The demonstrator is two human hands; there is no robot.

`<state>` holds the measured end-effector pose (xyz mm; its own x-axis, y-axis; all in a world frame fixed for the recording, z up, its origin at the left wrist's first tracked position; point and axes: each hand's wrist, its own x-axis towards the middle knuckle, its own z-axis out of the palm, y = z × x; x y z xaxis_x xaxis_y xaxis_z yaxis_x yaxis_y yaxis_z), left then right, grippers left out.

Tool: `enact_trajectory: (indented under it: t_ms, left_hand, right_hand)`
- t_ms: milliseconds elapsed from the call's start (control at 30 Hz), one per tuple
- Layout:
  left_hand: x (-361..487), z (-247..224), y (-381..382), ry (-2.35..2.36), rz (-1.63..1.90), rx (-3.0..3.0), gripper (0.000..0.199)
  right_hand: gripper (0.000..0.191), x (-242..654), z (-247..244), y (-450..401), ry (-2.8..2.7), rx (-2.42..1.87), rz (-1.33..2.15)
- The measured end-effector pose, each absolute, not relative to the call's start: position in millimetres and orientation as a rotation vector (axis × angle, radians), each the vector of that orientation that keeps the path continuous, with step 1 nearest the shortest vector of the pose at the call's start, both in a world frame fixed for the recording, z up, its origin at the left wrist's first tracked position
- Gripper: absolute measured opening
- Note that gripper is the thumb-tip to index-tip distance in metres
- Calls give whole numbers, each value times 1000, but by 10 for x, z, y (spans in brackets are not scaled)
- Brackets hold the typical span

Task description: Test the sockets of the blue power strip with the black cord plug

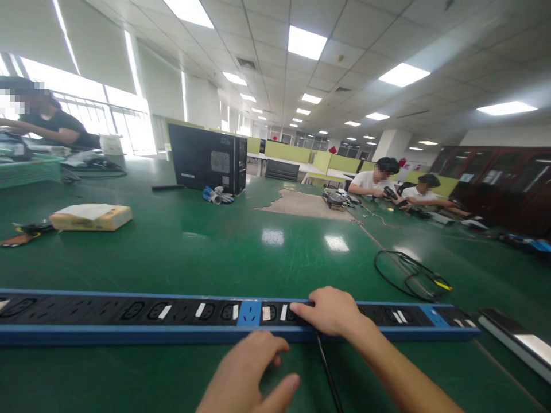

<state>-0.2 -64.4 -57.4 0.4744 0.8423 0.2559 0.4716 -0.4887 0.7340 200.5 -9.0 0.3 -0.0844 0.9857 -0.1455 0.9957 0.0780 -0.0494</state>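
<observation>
A long blue and black power strip lies across the green table in front of me, with rows of sockets and several white labels on its top. My right hand rests on the strip right of the middle blue socket, fingers curled over the end of a black power cable. The cable's plug is mostly hidden under that hand, so how deep it sits cannot be seen. Just in front of the strip, my left hand hovers with thumb and fingers apart, holding nothing.
A coiled black cable lies behind the strip at right, near a long flat device. Farther back are a tissue pack, a computer case and gloves. Several people sit around the table, at left and right.
</observation>
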Motion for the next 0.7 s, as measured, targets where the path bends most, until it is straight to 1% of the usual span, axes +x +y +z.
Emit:
enact_trajectory:
  t_ms: [67,133,167,233,300,367,467,567,700]
  left_hand:
    - [293,-636,-700,910,638,1807,40]
    - [575,-682,-693,823,573,1460,49]
    - [692,-695,-671,814,598,1305,55]
    - [853,-710,-611,795,611,1033,62]
    - [916,-722,-555,802,613,872,64]
    - [910,-734,-520,791,615,808,63]
    - [862,-735,-517,726,641,766,57]
    - [848,-707,-548,689,652,756,49]
    - [871,-697,-569,676,642,751,45]
  right_hand:
    - [73,2030,-31,-103,2284,2134,-247]
    - [77,2061,-92,-108,2301,2224,-288]
    - [78,2077,-135,-108,2303,2283,-284]
    - [74,2112,-246,-110,2298,2435,-188]
    - [66,2145,-378,-114,2290,2595,-2]
    - [56,2173,-506,-120,2344,2661,164]
    - [47,2202,-635,-129,2493,2609,233]
    - [45,2217,-669,-133,2531,2600,188]
    - [46,2219,-640,-139,2516,2638,124]
